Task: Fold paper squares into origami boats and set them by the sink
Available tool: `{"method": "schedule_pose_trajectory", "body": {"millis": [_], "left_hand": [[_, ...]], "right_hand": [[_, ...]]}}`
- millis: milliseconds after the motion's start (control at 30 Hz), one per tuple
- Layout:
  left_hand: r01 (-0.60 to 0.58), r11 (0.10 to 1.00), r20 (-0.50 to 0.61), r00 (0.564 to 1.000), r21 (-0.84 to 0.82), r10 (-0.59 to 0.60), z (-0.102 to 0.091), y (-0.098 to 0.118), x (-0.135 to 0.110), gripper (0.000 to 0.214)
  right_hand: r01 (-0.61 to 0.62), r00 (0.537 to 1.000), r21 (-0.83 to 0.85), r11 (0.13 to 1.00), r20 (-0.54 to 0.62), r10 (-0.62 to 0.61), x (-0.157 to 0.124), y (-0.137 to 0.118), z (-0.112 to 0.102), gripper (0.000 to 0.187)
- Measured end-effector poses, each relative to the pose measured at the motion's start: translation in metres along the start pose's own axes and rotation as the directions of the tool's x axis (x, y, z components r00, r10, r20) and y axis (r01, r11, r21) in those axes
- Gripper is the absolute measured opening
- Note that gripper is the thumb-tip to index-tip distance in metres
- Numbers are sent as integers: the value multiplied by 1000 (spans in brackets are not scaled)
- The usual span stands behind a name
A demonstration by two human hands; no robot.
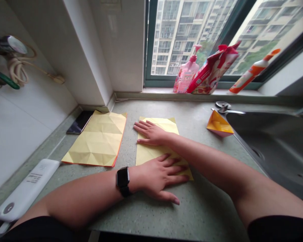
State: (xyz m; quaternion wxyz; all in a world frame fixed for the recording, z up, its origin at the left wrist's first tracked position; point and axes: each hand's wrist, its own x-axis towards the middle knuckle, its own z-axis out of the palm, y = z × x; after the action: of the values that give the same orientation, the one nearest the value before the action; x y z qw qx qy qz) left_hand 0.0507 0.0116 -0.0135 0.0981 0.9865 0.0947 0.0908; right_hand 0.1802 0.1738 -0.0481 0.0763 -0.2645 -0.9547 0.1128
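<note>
Paper [147, 154] edges under left hand [159, 176], right hand [151, 133]

Matt yellow paper [156, 148], speckled stone counter [202, 208]

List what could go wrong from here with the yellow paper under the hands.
1. The left hand and right hand lie flat and open on the paper. Nothing pinches it, so it may slide on the counter and crease crooked.
2. The orange fold sits at the sink rim near the right forearm; a sweep could knock it in.
</note>
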Motion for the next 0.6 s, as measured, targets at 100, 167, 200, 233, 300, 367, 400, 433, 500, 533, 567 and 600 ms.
{"method": "schedule_pose_trajectory", "body": {"millis": [100, 167, 200, 233, 300, 367, 400, 433, 500, 533, 567, 600], "left_hand": [[9, 1000, 26, 1000, 17, -9, -1, 1, 1, 84], [14, 1000, 31, 999, 20, -15, -2, 2, 1, 83], [17, 1000, 29, 999, 18, -17, -1, 2, 1, 82], [19, 1000, 25, 999, 13, -19, -1, 2, 1, 81], [22, 1000, 16, 1000, 0, -22, 0, 1, 0, 80], [23, 1000, 5, 1000, -12, -23, 2, 1, 0, 77], [22, 1000, 0, 1000, -16, -22, 3, 0, -1, 76], [19, 1000, -3, 1000, -17, -19, 3, 0, -1, 76], [8, 1000, -2, 1000, -14, -8, 4, -1, -1, 75], [2, 1000, 2, 1000, -13, -2, 4, -1, -1, 75], [1, 1000, 4, 1000, -14, -1, 5, -1, -1, 75], [2, 1000, 5, 1000, -16, -2, 5, -1, -1, 75]], "right_hand": [[-32, 999, -16, 999, 11, 32, 16, 15, -1, 95], [-57, 998, -12, 998, 14, 57, 27, 27, -1, 94], [-63, 998, -7, 998, 14, 63, 32, 34, -1, 92], [-74, 997, -2, 997, 11, 74, 38, 40, -2, 91], [-120, 993, 6, 993, -4, 120, 49, 50, -6, 90], [-219, 975, -4, 976, -48, 219, 56, 57, -13, 91], [-276, 958, -11, 961, -79, 274, 55, 59, -18, 91], [-318, 943, -15, 948, -110, 315, 52, 59, -23, 90], [-331, 931, 5, 944, -160, 327, 34, 54, -32, 85], [-281, 945, 17, 959, -168, 280, 20, 48, -34, 82], [-214, 962, 31, 976, -168, 217, 3, 41, -34, 77], [-148, 975, 53, 988, -160, 155, -15, 32, -33, 71]]}}
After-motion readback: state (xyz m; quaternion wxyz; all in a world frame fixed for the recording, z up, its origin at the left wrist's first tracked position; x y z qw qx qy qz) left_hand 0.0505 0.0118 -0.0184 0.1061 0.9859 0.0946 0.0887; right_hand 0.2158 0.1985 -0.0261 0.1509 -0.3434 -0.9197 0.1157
